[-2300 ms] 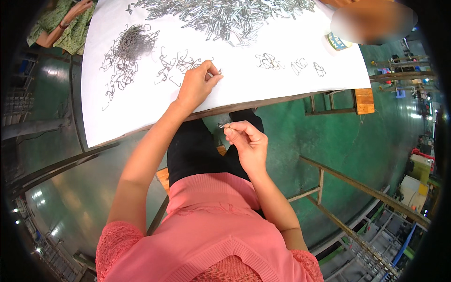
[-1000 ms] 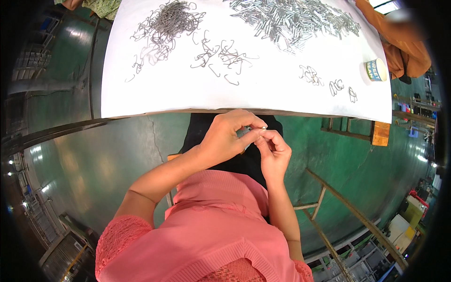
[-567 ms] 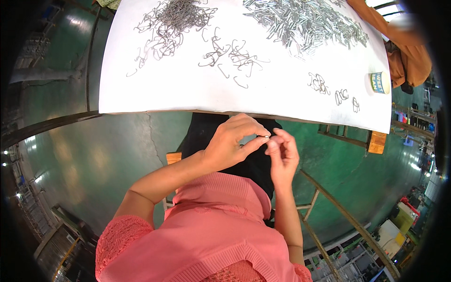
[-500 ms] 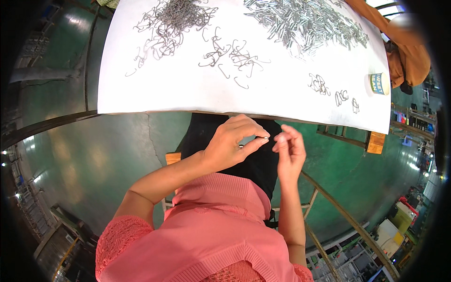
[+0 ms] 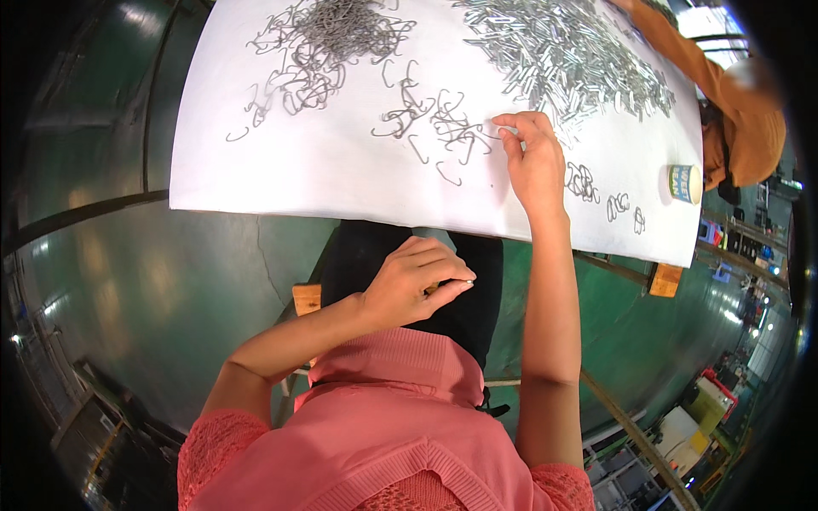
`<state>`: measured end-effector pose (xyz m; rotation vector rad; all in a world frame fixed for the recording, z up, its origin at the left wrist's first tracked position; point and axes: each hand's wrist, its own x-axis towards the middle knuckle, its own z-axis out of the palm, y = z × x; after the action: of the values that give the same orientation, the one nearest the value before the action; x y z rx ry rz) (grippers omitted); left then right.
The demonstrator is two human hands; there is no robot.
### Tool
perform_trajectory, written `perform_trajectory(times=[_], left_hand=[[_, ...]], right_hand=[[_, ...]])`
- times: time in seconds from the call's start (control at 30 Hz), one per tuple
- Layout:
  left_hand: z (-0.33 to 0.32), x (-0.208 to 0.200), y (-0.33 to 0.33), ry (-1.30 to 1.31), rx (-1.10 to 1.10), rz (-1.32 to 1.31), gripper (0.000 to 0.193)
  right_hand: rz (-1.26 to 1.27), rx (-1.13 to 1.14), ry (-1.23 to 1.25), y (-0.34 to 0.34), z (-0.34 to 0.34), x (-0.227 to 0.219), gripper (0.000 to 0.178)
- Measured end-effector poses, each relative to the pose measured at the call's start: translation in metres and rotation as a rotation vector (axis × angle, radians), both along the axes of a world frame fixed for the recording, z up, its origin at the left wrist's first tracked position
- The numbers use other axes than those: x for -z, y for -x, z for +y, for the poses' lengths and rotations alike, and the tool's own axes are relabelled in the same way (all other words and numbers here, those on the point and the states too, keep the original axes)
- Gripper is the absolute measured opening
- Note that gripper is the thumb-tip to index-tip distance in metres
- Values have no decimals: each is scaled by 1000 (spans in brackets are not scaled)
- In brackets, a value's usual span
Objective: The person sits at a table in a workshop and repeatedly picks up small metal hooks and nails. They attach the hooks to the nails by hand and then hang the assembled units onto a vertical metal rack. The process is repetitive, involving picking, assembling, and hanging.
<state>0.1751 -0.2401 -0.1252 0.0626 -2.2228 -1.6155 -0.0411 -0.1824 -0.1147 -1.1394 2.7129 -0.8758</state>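
Observation:
My left hand [image 5: 417,279] is held over my lap, its thumb and index finger pinching a small shiny metal piece [image 5: 468,284]; most of the piece is hidden by the fingers. My right hand [image 5: 538,162] reaches over the white table, thumb and index finger slightly apart beside the end of a bent wire hook. That hook lies at the right side of a loose cluster of wire hooks [image 5: 452,123]. Beyond it spreads a large heap of short shiny metal tubes [image 5: 579,64].
A dense pile of wire hooks [image 5: 345,30] lies at the far left of the white table [image 5: 281,179]. Small groups of linked-looking hooks [image 5: 583,182] and a paper cup [image 5: 684,183] are at the right. Another person's orange sleeve [image 5: 682,51] reaches in at the far right.
My right hand has moved from beside my left hand, up and forward to the loose hooks on the table. My left hand keeps its pinch, slightly lower in view.

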Motion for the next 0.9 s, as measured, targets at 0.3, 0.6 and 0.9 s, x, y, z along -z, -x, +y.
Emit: perform_trajectory(times=[0.3, 0.6, 0.9], left_hand=[[10, 7, 0, 9, 5, 17, 14], [6, 10, 0, -8, -18, 40, 13], [4, 12, -3, 12, -3, 57, 12]], right_hand=[[389, -464, -8, -22, -57, 17, 47], [323, -347, -11, 2, -46, 8, 35], [-62, -348, -30, -32, -75, 6, 28]])
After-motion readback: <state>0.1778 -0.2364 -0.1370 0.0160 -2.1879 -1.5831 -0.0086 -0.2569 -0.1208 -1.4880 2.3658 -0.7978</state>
